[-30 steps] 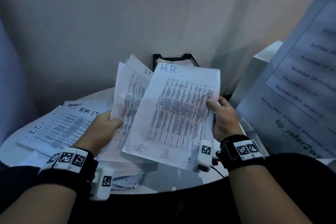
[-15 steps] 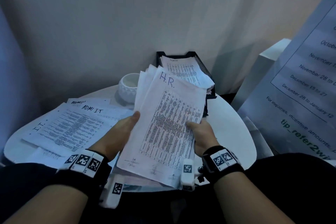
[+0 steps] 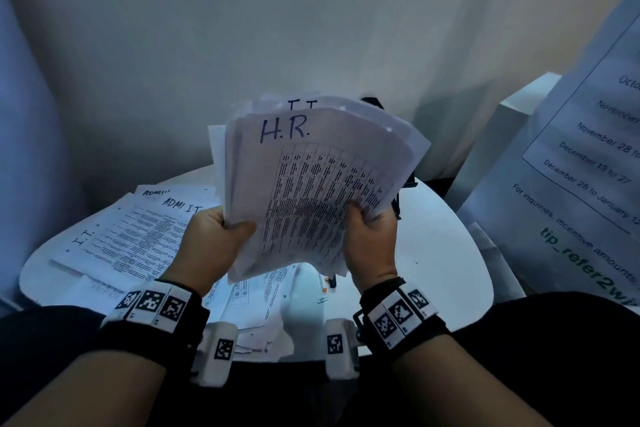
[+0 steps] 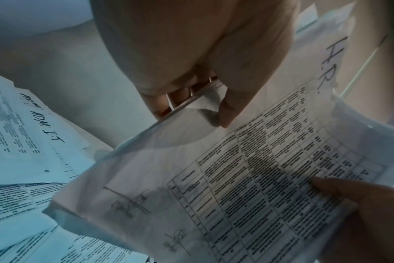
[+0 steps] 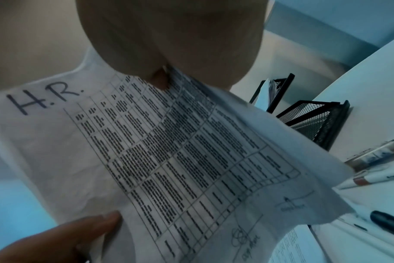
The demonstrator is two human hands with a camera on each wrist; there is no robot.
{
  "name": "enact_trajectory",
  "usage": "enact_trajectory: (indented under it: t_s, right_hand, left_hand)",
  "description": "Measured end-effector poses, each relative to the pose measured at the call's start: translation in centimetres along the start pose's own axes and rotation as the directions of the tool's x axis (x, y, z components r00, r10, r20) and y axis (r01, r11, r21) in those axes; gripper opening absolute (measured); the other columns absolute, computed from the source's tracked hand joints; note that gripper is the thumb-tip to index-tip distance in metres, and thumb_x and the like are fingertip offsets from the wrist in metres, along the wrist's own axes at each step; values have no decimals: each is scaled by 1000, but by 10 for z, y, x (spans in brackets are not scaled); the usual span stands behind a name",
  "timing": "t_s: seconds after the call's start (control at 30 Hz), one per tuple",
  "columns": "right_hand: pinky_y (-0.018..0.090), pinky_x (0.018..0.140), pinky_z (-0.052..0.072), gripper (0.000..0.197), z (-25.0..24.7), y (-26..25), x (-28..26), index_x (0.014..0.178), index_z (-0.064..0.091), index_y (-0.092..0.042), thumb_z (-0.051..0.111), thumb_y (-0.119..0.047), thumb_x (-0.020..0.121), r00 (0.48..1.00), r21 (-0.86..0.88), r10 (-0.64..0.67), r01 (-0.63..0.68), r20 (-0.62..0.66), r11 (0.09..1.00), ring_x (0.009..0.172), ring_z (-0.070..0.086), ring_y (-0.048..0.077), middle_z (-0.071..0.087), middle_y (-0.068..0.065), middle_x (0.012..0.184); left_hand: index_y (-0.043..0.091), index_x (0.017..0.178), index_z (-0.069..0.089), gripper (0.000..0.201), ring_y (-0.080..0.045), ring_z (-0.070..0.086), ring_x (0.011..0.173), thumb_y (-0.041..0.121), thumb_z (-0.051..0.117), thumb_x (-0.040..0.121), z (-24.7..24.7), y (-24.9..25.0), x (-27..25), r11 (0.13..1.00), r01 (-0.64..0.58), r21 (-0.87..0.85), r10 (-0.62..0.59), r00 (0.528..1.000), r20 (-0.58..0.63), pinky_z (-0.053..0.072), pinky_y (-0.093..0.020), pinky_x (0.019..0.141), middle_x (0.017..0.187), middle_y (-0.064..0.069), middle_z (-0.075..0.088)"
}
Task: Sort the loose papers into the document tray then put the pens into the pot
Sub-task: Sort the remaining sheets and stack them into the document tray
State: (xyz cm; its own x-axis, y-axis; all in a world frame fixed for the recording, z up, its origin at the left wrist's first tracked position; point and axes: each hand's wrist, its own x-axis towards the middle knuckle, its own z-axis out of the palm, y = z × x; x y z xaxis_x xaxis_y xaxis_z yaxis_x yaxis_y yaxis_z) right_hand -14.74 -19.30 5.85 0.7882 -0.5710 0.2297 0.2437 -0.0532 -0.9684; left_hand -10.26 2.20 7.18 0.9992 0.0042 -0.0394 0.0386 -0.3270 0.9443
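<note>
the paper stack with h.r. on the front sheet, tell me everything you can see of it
The paper stack is a loose, uneven sheaf of thin white sheets, held up above the round white table. Its front sheet bears handwritten "H.R." over a printed table, with signatures near the bottom edge. A sheet behind shows "I.T." The top edges fan apart and the sheets bow. The left hand grips the lower left edge, the right hand the lower right.

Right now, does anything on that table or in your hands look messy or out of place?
Yes. The stack of papers held by the left hand and right hand is fanned unevenly and the top H.R. sheet looks crumpled. More sheets lie overlapping on the table, with pens loose beside the mesh tray.
</note>
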Motion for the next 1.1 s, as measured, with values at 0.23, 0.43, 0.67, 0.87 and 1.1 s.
enact_trajectory:
  t_s: [0.23,0.43,0.67,0.87,1.1]
  right_hand:
    - [21,72,55,21,-3,12,-6,106,56,-15,61,3,97,999,115,14,-19,46,993,83,67,2,67,2,97]
    - [52,85,57,27,3,32,-13,102,58,-34,51,-14,85,960,6,226,-230,167,973,91,64,24,69,6,100]
    - [39,97,53,39,-1,54,-26,107,56,-39,40,-5,100,864,-196,432,-391,258,899,110,62,11,67,-10,115]
    - [31,75,55,18,-13,72,-11,112,49,-18,60,-12,99,854,-253,505,-466,121,848,100,66,22,64,6,111]
    - [43,88,50,52,-30,81,-3,132,38,-23,71,-13,93,725,88,685,-689,73,720,104,61,24,60,7,122]
  left_hand:
    - [5,93,71,22,-32,75,90,-12,71,79,-7,-9,3,996,34,-80,-28,997,75,62,-45,77,92,-13,78]
    - [3,93,64,22,-27,65,80,-13,56,80,-5,-15,6,1000,20,21,-22,993,113,52,-35,68,89,-16,71]
    - [13,81,63,14,-25,63,71,20,55,90,1,-46,13,808,-53,587,-108,966,235,47,-33,62,78,-8,68]
    - [19,76,59,21,-27,61,72,23,59,97,4,-40,17,857,-67,511,-14,988,154,40,-32,60,75,-3,66]
    - [3,97,70,8,-36,74,90,11,66,97,-1,-26,17,978,184,-98,-177,981,82,64,-52,78,101,-22,75]
